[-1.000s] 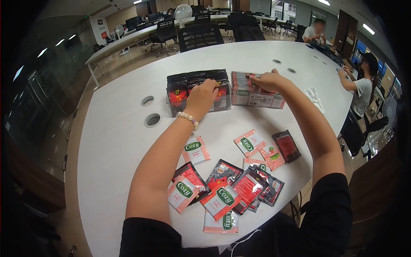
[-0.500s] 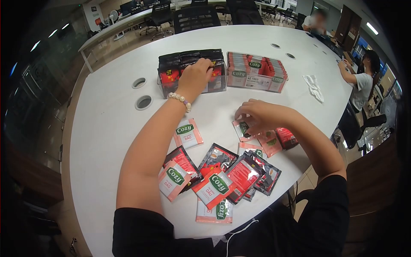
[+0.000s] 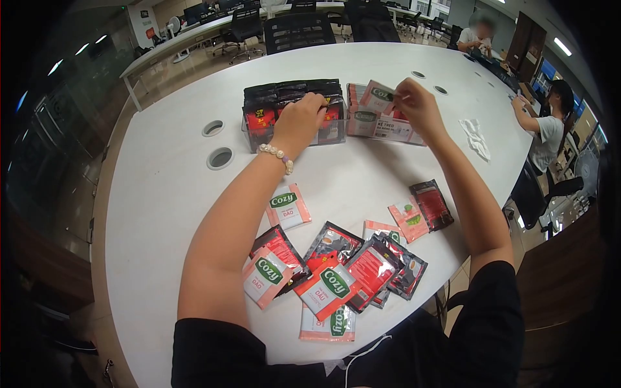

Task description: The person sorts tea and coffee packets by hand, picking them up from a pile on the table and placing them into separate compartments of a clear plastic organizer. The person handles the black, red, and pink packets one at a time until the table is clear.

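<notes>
My left hand (image 3: pixel 299 123), with a beaded bracelet at the wrist, lies over the front of a clear box (image 3: pixel 259 138) packed with black-and-red sachets (image 3: pixel 261 119). Its fingers are bent against the sachets, and what they grip is hidden. To the right, my right hand (image 3: pixel 417 107) pinches a pink-and-white Cozy tea sachet (image 3: pixel 377 96) by its right side. That sachet is tilted above a second clear box (image 3: pixel 388 129) with Cozy sachets standing in it. Nearer me lie loose sachets, among them a Cozy one (image 3: pixel 288 205) and a red-and-black one (image 3: pixel 374 270).
On the right of the white table (image 3: pixel 168 258) lies a crumpled white tissue (image 3: pixel 475 139). Round cable holes (image 3: pixel 220 158) sit at the left. Two people are seated at the far right, and office chairs (image 3: pixel 299 37) stand behind the table.
My right hand has lifted the Cozy tea sachet from the table and carried it forward to above the right box. My left hand has stayed at the left box.
</notes>
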Demonstrator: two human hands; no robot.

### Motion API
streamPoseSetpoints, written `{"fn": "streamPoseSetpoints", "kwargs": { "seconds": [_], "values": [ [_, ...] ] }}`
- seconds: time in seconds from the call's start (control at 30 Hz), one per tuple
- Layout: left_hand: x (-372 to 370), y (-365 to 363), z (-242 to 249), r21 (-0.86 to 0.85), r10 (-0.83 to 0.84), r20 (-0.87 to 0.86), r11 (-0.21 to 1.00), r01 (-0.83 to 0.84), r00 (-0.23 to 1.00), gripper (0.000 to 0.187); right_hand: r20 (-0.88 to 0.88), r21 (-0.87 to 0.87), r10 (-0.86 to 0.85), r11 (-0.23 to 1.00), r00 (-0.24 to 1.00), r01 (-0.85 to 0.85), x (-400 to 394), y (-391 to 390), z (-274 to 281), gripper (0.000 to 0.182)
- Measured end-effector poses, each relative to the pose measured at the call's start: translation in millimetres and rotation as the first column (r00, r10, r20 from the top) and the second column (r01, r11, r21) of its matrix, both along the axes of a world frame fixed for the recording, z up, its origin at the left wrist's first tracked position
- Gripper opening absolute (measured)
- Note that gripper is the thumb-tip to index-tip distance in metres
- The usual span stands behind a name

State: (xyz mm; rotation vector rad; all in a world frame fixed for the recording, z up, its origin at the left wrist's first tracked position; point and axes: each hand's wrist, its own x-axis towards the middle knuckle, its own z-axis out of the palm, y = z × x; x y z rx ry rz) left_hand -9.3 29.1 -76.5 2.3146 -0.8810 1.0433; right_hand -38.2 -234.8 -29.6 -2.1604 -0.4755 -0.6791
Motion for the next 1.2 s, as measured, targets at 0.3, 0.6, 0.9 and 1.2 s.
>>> {"fn": "streamPoseSetpoints", "kwargs": {
  "seconds": [0.3, 0.6, 0.9, 1.2],
  "values": [
    [2.0, 0.0, -1.8, 0.015, 0.017, -0.009, 1.000, -0.017, 1.000, 0.010, -0.075, -0.280, -0.001, 0.960, 0.997, -0.020, 25.4, 10.3, -26.6, 0.019],
    [0.6, 0.9, -0.5, -0.007, -0.002, -0.051, 1.000, 0.002, 0.999, 0.013, -0.218, -0.531, 0.008, 0.838, 0.976, -0.126, 30.3, 18.4, -9.6, 0.024],
    [3.3, 1.3, -2.2, 0.009, 0.019, -0.038, 1.000, -0.019, 0.999, 0.014, 0.018, -0.408, 0.147, 0.904, 0.989, -0.127, -72.3, 20.7, 3.8, 0.027],
    [4.0, 1.7, -6.4, 0.018, 0.046, -0.029, 0.999, -0.046, 0.999, 0.016, -0.311, -0.549, 0.695, 0.425, 0.648, -0.720, -221.2, 79.9, -10.7, 0.057]
  ]
}}
